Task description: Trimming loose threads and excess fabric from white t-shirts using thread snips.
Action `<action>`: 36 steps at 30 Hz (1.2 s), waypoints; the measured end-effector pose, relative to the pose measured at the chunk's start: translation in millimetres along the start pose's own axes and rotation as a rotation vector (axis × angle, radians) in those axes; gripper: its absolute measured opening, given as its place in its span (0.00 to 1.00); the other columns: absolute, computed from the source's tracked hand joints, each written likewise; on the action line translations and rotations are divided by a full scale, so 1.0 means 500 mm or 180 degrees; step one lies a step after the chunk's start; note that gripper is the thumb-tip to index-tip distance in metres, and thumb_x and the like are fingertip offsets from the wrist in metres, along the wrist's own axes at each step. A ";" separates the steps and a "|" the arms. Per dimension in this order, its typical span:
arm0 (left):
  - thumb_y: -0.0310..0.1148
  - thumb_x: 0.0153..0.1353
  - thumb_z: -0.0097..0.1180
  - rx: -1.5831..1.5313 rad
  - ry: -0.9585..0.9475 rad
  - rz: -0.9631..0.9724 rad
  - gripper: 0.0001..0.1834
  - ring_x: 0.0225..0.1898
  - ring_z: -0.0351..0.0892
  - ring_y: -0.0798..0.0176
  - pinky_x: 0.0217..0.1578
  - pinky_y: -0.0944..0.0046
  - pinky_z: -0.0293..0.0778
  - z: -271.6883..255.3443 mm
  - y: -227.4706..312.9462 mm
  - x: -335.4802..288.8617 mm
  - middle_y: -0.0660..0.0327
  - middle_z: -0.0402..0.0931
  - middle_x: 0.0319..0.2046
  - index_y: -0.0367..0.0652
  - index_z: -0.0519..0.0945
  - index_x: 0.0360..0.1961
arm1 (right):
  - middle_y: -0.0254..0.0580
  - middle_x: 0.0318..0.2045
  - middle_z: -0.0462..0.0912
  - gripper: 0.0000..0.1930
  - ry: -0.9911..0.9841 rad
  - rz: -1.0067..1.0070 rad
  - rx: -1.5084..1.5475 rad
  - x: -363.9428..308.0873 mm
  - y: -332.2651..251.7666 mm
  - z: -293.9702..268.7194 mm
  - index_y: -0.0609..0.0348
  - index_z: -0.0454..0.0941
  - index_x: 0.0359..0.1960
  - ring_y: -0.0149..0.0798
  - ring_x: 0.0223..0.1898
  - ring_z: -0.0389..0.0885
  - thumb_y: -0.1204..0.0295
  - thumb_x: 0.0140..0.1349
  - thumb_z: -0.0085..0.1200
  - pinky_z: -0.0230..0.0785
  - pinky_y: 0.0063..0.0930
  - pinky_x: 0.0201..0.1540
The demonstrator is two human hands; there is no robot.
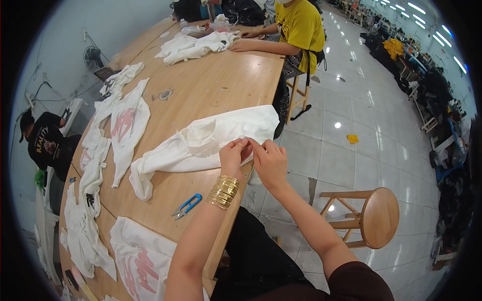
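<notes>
Over the near edge of the table point(216, 90), the left hand point(232, 156) and right hand point(271, 163) are being pinched closed, the contents too small to tell; just inside that edge, a white garment point(175, 154) is being supported, and slippage is perhaps being risked through tugging.

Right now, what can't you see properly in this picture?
In the head view:
What lies where the left hand and right hand meet, at the white garment: too small, covered by them.
Part of the bottom pink-printed garment: behind the left forearm, past the lower edge.
Upper head of the person in yellow: above the top edge.
</notes>
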State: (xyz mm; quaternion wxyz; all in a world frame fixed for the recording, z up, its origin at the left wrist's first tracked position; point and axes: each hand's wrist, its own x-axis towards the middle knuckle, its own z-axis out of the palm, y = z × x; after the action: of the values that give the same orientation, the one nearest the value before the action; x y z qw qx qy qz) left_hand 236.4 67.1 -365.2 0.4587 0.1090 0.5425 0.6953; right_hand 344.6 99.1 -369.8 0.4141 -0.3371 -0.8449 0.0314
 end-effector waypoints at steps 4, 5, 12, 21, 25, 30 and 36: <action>0.28 0.59 0.49 -0.0198 -0.0093 -0.0201 0.06 0.34 0.78 0.69 0.35 0.73 0.74 0.021 -0.006 -0.004 0.62 0.77 0.32 0.38 0.76 0.36 | 0.32 0.24 0.68 0.09 0.0090 0.0185 0.0308 0.022 0.030 -0.009 0.52 0.79 0.33 0.34 0.28 0.70 0.71 0.49 0.54 0.55 0.30 0.30; 0.28 0.59 0.49 -0.0236 -0.0113 -0.0255 0.07 0.34 0.78 0.69 0.35 0.73 0.74 0.024 -0.004 -0.008 0.61 0.77 0.33 0.38 0.76 0.36 | 0.32 0.24 0.68 0.09 0.0094 0.0181 0.0298 0.029 0.037 -0.009 0.52 0.79 0.33 0.34 0.28 0.70 0.71 0.49 0.54 0.55 0.30 0.30; 0.25 0.59 0.48 -0.0208 -0.0366 -0.0169 0.05 0.34 0.79 0.66 0.34 0.73 0.74 0.032 0.002 -0.014 0.60 0.77 0.33 0.37 0.75 0.35 | 0.37 0.23 0.70 0.06 -0.0769 0.0428 0.0487 0.095 0.087 -0.010 0.56 0.79 0.23 0.38 0.28 0.72 0.68 0.46 0.58 0.62 0.31 0.31; 0.28 0.59 0.49 -0.0196 -0.0110 -0.0301 0.04 0.41 0.76 0.70 0.34 0.76 0.65 0.034 0.016 -0.023 0.64 0.77 0.36 0.42 0.75 0.34 | 0.40 0.26 0.70 0.04 -0.0439 0.0421 0.1117 0.106 0.065 -0.016 0.59 0.77 0.21 0.42 0.29 0.71 0.73 0.43 0.56 0.64 0.31 0.31; 0.27 0.59 0.45 -0.0120 -0.0245 -0.0217 0.07 0.42 0.76 0.68 0.38 0.74 0.68 0.033 0.014 -0.016 0.61 0.77 0.37 0.39 0.75 0.36 | 0.35 0.26 0.67 0.06 0.0283 -0.0936 0.0408 0.091 0.049 -0.039 0.54 0.77 0.22 0.38 0.30 0.69 0.78 0.40 0.56 0.60 0.30 0.33; 0.26 0.60 0.42 -0.0136 -0.0297 -0.0143 0.11 0.41 0.77 0.65 0.43 0.71 0.70 0.037 0.014 -0.021 0.58 0.77 0.38 0.36 0.75 0.39 | 0.35 0.25 0.66 0.03 0.0162 -0.1036 0.0181 0.094 0.064 -0.041 0.53 0.75 0.20 0.36 0.30 0.67 0.75 0.41 0.54 0.56 0.30 0.33; 0.24 0.58 0.46 -0.0367 -0.0230 -0.0099 0.08 0.37 0.79 0.63 0.40 0.71 0.72 0.037 0.006 -0.014 0.57 0.78 0.34 0.33 0.75 0.35 | 0.35 0.25 0.68 0.02 0.0161 -0.0712 0.0451 0.097 0.055 -0.039 0.55 0.76 0.21 0.37 0.31 0.69 0.74 0.43 0.56 0.58 0.30 0.34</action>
State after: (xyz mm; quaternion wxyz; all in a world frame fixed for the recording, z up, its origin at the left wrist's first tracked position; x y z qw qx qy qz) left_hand 250.7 73.9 -353.2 0.4942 0.0989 0.4863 0.7138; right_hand 352.7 144.9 -333.2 0.4588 -0.2114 -0.8623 0.0361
